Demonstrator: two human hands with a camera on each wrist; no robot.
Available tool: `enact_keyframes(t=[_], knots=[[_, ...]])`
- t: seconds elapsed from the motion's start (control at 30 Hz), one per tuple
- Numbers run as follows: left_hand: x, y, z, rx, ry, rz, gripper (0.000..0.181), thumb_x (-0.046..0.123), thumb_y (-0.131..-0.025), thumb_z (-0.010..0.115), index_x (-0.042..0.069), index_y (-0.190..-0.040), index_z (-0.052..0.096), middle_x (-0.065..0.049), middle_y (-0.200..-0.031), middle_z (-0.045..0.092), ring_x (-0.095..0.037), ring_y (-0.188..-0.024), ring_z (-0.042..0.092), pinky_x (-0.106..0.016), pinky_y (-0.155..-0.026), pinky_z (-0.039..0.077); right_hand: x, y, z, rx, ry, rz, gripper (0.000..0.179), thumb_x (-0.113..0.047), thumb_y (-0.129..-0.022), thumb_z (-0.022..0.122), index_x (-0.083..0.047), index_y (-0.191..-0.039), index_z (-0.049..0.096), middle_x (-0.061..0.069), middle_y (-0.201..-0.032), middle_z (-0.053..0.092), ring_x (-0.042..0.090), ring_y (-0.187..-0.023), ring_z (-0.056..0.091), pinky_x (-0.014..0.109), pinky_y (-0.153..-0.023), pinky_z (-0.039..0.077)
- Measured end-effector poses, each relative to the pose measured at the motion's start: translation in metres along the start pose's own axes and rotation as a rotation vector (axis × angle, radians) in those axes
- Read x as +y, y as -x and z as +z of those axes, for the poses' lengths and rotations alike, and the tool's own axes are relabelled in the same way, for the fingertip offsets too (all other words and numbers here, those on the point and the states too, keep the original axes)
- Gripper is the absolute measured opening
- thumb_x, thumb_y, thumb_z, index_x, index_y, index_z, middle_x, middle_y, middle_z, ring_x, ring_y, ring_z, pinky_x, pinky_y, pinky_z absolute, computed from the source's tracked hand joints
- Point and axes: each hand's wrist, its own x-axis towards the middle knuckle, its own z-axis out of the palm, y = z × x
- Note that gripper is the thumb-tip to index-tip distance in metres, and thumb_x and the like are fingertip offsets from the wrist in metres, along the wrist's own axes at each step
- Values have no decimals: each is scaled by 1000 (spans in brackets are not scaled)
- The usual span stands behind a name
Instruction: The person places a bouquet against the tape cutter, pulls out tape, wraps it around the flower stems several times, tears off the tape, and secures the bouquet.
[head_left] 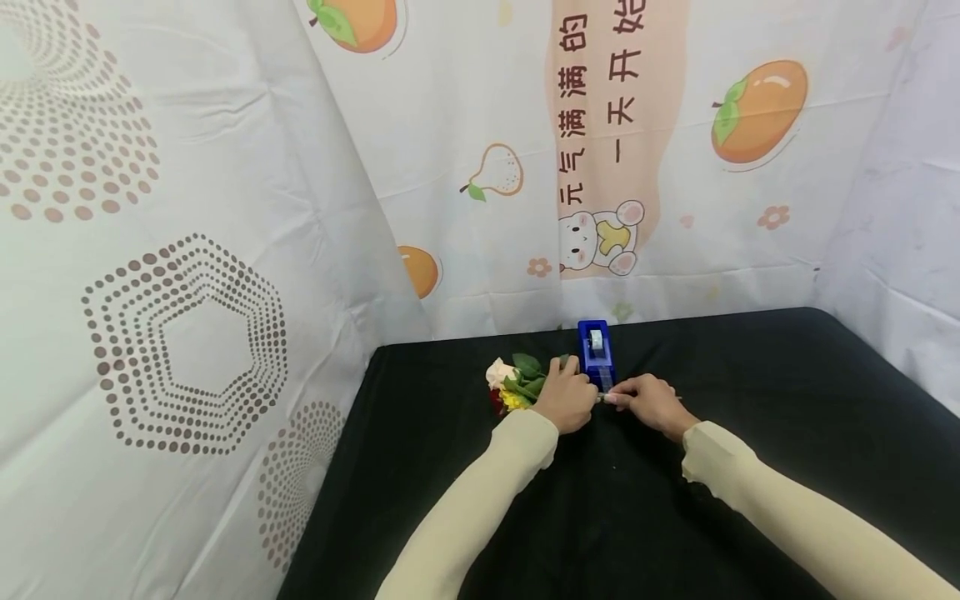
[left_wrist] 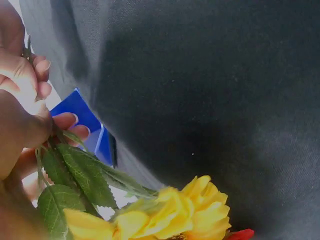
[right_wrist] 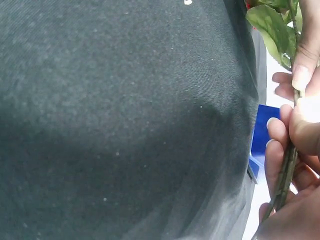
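A small bunch of flowers lies over the black table, its blooms toward the left: a pale rose (head_left: 498, 372), a yellow flower (head_left: 514, 400) and some dark red petals (head_left: 497, 402). My left hand (head_left: 566, 397) grips the green stems just below the leaves (left_wrist: 80, 172). Close beside it, my right hand (head_left: 651, 402) pinches the same stems (right_wrist: 286, 175) farther down, thumb against fingers. Right behind the hands stands a blue tape dispenser (head_left: 596, 354) with a roll of clear tape. Whether a strip of tape is on the stems cannot be made out.
Black cloth covers the table (head_left: 787, 417). Behind it hangs a white curtain (head_left: 480, 233) printed with fruit and writing, and a dotted white curtain (head_left: 210, 350) runs along the left side. A tiny pale speck (right_wrist: 188, 2) lies on the cloth.
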Motion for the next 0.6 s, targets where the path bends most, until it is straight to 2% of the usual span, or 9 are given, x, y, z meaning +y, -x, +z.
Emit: enact_keyframes(t=[0.17,0.33,0.43,0.6], knots=[[1,1,1,96,-43,3,21,39,-99,65,33,-80,69,12,-97,71,-17,-111,41,-44,-100,27,1,1,2,1,-16,2,27,-29,-101,67,-6,-108,79,6,-95,73,23,-84,64,41,-76,47],[1,2,5,167,-93,13,29,40,-98,65,32,-71,66,12,-90,70,-17,-108,41,-44,-97,28,1,1,5,-15,-41,22,33,-33,-102,66,-5,-114,77,8,-101,73,22,-85,63,40,-74,49],[0,3,7,174,-120,19,27,39,-100,62,32,-75,69,13,-96,71,-18,-111,41,-43,-97,27,0,2,4,-43,-54,35,38,-36,-103,63,-3,-117,75,9,-102,72,22,-86,62,39,-74,49],[1,6,10,174,-201,75,24,40,-105,55,32,-99,77,12,-108,71,-19,-119,41,-44,-100,28,-2,1,1,-87,-59,71,52,-45,-104,58,1,-125,70,9,-103,71,24,-88,62,39,-76,50]])
